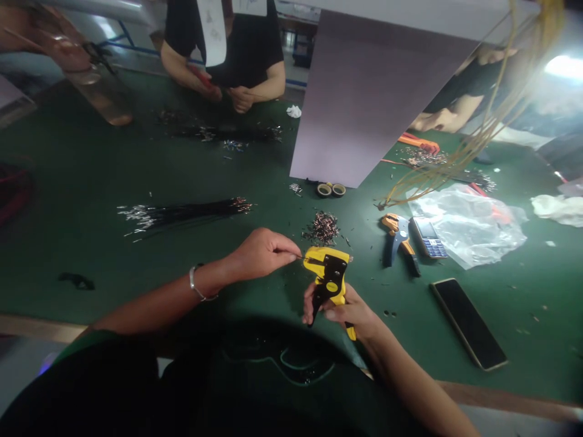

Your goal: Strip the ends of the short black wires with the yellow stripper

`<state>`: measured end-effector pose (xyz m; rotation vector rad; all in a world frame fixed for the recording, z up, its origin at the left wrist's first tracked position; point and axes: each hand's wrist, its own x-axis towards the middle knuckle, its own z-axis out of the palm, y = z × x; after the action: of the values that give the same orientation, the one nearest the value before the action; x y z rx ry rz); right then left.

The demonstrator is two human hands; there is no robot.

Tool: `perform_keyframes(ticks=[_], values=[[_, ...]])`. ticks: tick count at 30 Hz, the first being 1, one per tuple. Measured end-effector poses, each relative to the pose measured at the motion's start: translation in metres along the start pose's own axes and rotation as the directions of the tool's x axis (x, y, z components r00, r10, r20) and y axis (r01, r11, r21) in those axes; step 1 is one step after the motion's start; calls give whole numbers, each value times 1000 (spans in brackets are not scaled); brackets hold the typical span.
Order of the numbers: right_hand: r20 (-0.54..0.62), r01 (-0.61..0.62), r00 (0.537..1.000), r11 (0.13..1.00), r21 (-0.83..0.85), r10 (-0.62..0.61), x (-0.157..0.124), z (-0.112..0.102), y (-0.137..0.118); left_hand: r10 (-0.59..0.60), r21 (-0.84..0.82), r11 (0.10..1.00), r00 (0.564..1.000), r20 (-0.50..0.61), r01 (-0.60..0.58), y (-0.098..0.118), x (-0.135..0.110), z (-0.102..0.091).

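Note:
My right hand [344, 309] is wrapped round the handles of a yellow and black wire stripper [333, 273], held above the table's near side. Pinched in my left hand [262, 255] is a thin dark wire [299, 256], its end at the stripper's jaws; whether the jaws grip it I cannot tell. Just beyond the tool lies a pile of short dark and coppery offcuts [324, 227]. To the left, a bundle of black wires [191, 210] lies with silvery ends on one side and coppery ends on the other.
At right lie a second wire stripper [398, 240], a keypad phone [429, 237], a smartphone [469, 323] and a clear plastic bag [478, 224]. Tape rolls [331, 190] sit below a grey panel [364, 97]. Yellow wires [460, 158] hang at right. Other people work across the table [91, 176].

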<state>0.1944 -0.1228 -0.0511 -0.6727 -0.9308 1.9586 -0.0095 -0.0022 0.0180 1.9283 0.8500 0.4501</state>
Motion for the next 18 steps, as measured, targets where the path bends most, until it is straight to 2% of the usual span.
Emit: perform_keyframes(ticks=[18], values=[[-11,1,1000,1000,-3,-1,-2,-3,7,31,8,999,999,38,-31,-6,1,3]])
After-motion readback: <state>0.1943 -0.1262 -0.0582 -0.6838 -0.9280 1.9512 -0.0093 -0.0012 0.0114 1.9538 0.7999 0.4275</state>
